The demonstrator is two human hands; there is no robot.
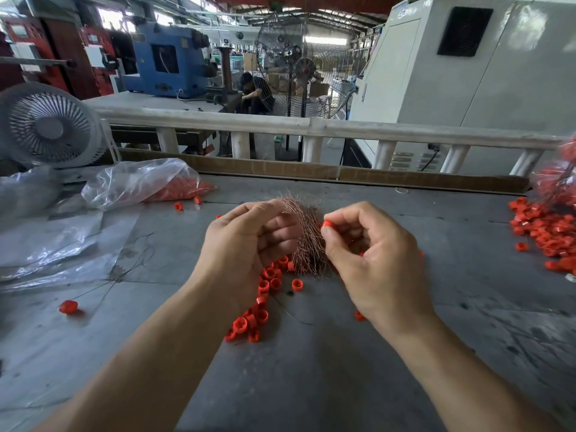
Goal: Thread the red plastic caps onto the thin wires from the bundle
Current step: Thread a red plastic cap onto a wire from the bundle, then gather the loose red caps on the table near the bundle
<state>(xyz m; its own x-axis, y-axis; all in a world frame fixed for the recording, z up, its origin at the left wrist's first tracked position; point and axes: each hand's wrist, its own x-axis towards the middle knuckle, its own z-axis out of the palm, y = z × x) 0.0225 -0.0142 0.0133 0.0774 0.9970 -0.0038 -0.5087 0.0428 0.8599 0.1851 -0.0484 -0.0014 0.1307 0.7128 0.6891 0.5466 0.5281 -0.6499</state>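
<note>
Bag (137,182) — red caps (184,187) inside, seemingly.

A grey worktop (311,369) carries loose red caps (265,288) at centre, a cap pile (548,235) at three o'clock, and plastic bags (137,182) at ten o'clock.

A: Which items are obscured?
B: The wire bundle (307,235) is partly covered by the left hand (246,244); which strands it grips is indeterminate. The right hand (367,254) conceals most of the pinched red cap (328,225).
A: Cropped?
B: The cap pile (548,235) exits the right edge, blurred there.
</note>
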